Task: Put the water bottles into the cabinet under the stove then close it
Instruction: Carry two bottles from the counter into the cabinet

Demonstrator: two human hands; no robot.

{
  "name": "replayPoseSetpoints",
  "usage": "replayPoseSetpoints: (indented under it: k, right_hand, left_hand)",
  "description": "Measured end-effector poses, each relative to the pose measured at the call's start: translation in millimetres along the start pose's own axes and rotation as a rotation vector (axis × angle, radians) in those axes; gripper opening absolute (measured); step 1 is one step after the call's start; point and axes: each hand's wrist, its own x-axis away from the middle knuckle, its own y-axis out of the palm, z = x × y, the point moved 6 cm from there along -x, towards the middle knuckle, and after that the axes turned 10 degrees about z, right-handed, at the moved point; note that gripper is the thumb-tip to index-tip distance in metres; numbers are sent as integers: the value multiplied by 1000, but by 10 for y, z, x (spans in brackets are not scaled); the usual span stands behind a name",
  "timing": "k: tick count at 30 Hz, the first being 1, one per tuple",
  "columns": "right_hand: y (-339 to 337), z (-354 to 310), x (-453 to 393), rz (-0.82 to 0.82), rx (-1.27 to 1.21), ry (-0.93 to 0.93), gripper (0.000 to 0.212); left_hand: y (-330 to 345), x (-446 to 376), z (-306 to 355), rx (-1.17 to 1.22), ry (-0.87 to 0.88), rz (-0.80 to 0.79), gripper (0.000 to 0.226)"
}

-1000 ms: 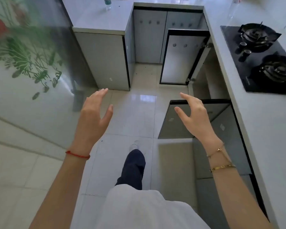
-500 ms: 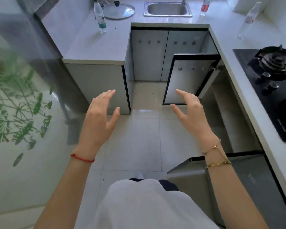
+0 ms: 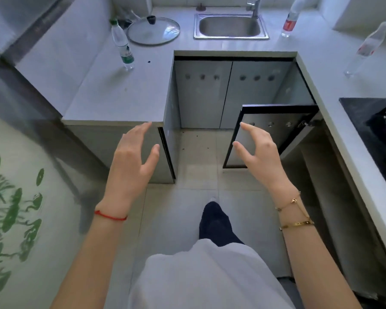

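Both hands, the left hand (image 3: 132, 161) and right hand (image 3: 257, 156), are held spread and empty. Three water bottles (image 3: 123, 46) (image 3: 290, 18) (image 3: 369, 47) are left standing on the desk (image 3: 120, 94). The open cabinet door (image 3: 272, 130) could be bumped in passing, or a tall bottle toppled by a hasty grasp.

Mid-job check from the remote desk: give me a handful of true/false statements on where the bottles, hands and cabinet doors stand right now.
1. Both hands are empty. True: the left hand and right hand are open, holding nothing.
2. The green-capped bottle lies on its side. False: it stands upright on the counter, near the glass lid.
3. A cabinet door by the stove stands open. True.
4. The red-label bottle is in the sink. False: it stands on the counter, right of the sink.
5. A third bottle stands on the right-hand counter. True.
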Motion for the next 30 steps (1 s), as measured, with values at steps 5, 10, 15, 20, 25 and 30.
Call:
replayPoseSetpoints:
  k: [5, 10, 15, 20, 25, 30]
  right_hand:
    - [233, 238, -1377, -27, -27, -70, 51]
    - [488, 341, -2573, -84, -25, -139, 52]
    - [871, 404, -3424, -145, -43, -180, 51]
    - [1360, 511, -4130, -203, -56, -188, 50]
    - [1843, 533, -4897, -257, -74, -201, 50]
    - [2318, 386, -5756, -269, -103, -246, 50]
  left_hand:
    - [478, -1037, -93, -27, -64, 49, 49]
    - [779, -1933, -164, -99, -115, 132, 49]
    - [984, -2558, -366, -160, -177, 179, 48]
    - [1281, -3142, -726, -193, -243, 188, 48]
    - [1522, -3833, -1086, -208, -268, 219, 48]
    - [1598, -4633, -1410, -222, -258, 311, 46]
